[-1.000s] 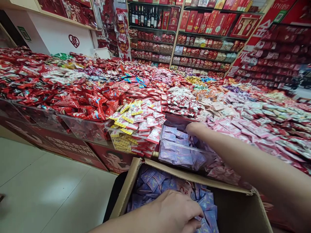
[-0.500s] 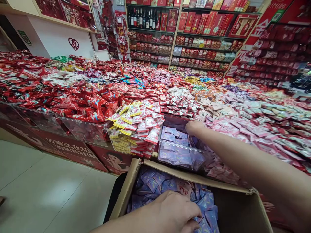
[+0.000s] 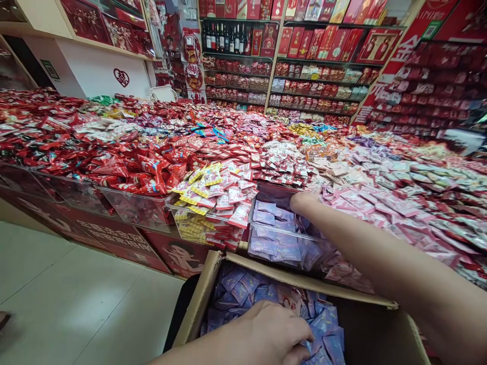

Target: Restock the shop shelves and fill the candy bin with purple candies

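Note:
My left hand [image 3: 272,329] rests on small purple-blue packets [image 3: 323,324] inside an open cardboard box [image 3: 304,278]. Its fingers are curled downward and their tips are hidden, so what they hold cannot be made out. My right hand [image 3: 304,202] reaches down into a clear plastic bin [image 3: 277,234] beyond the box; its fingers are out of sight behind the wrist and the bin's contents. Purple packets [image 3: 264,218] lie in fairly neat rows in the left part of that bin.
A bin of yellow and pink-white packets [image 3: 213,197] adjoins on the left, with red packets [image 3: 140,167] beyond. Pink packets [image 3: 361,203] lie to the right. Shelves [image 3: 272,61] with bottles and red boxes stand behind. Tiled floor [image 3: 95,299] shows at lower left.
The view has shifted slightly. Both hands stay in nearly the same places, the left in the box and the right in the bin.

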### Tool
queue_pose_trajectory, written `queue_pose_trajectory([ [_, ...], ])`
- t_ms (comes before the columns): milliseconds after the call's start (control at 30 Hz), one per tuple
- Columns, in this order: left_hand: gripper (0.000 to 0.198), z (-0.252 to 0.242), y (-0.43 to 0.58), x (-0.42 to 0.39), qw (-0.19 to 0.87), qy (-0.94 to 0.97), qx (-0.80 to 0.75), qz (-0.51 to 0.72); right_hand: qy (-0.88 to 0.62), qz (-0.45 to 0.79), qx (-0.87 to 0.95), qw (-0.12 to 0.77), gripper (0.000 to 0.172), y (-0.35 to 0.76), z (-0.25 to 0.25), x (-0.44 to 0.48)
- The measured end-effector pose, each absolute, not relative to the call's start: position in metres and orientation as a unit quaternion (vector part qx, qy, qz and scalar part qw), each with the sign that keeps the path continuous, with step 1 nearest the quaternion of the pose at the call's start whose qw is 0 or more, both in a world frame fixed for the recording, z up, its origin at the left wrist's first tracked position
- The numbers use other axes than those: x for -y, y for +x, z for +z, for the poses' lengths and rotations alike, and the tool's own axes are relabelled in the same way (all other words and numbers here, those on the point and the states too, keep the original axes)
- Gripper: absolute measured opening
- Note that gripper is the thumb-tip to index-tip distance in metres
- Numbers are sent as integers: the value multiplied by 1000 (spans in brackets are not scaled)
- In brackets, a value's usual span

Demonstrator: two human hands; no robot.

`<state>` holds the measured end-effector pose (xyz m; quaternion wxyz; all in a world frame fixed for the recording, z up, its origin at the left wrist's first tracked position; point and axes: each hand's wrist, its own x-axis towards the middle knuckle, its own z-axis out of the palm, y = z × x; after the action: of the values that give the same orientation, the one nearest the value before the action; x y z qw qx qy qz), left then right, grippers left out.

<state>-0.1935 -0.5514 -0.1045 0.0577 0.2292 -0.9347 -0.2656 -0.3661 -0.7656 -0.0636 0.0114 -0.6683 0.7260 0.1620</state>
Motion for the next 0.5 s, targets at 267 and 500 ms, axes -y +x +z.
queue_pose_trajectory([
  [267, 11, -111, -194, 550, 79, 213, 943, -244, -636, 220, -740, 9, 28, -356, -42, 750],
  [500, 21, -143, -195, 559, 81, 188, 955, -214, -774, 96, -625, -22, 39, -341, 6, 668],
])
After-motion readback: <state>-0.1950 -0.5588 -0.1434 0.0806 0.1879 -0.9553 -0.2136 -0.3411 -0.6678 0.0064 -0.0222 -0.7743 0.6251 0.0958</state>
